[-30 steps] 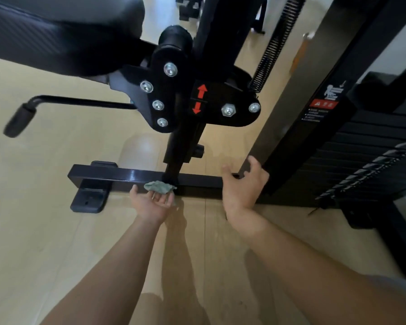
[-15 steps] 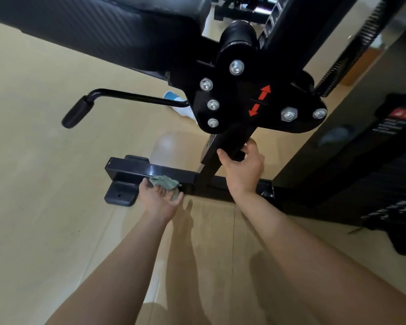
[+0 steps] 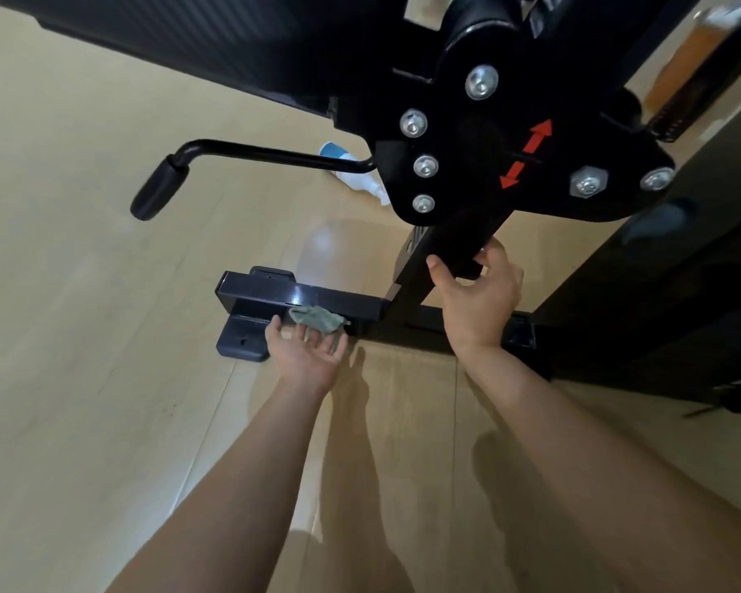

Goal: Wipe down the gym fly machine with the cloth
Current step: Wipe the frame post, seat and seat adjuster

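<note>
1. Even, fairly bright indoor light on the pale floor [image 3: 82, 336].
2. Soft arm shadows fall on the floor just below the left hand's fingers [image 3: 317, 336] and beside the right forearm.
3. A glare patch sits above those fingers, on the floor and along the glossy base bar [image 3: 317, 299].
4. Frame edges bend and smear; the upper right corner is blurred.
</note>
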The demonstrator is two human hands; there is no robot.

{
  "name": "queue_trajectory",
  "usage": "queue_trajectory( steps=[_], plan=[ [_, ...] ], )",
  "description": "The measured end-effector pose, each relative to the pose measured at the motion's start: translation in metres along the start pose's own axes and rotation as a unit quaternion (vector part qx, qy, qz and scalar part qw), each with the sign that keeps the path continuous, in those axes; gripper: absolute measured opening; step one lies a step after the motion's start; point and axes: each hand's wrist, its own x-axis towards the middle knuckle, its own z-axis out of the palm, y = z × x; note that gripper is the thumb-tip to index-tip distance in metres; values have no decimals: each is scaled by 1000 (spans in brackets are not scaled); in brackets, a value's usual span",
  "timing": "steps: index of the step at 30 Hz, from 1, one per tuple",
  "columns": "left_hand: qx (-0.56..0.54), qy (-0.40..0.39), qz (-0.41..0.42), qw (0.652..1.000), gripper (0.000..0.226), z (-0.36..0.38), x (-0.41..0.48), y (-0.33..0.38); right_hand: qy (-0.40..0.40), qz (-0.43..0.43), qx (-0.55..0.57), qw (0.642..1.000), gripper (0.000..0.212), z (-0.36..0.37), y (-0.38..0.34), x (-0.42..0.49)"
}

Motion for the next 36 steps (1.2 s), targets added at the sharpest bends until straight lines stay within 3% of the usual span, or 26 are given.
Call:
queue_trajectory(
  steps=[10,18,23,29,36],
  plan=[
    [-4,39,78,996,50,6,6,55,-5,18,42,999,43,1,4,-7],
    [18,44,97,994,59,2,7,78,-35,10,26,999,28,-6,3,-2],
    [50,36,35,998,51,-4,9,43,-39,30,41,998,26,-6,-1,-2],
    [79,1,-62,995,59,0,-3,-36,-72,26,54,996,22,-10,6,2],
    [146,-23,-99,984,55,15,-26,-89,-104,27,22,994,28,-17,11,8]
  ],
)
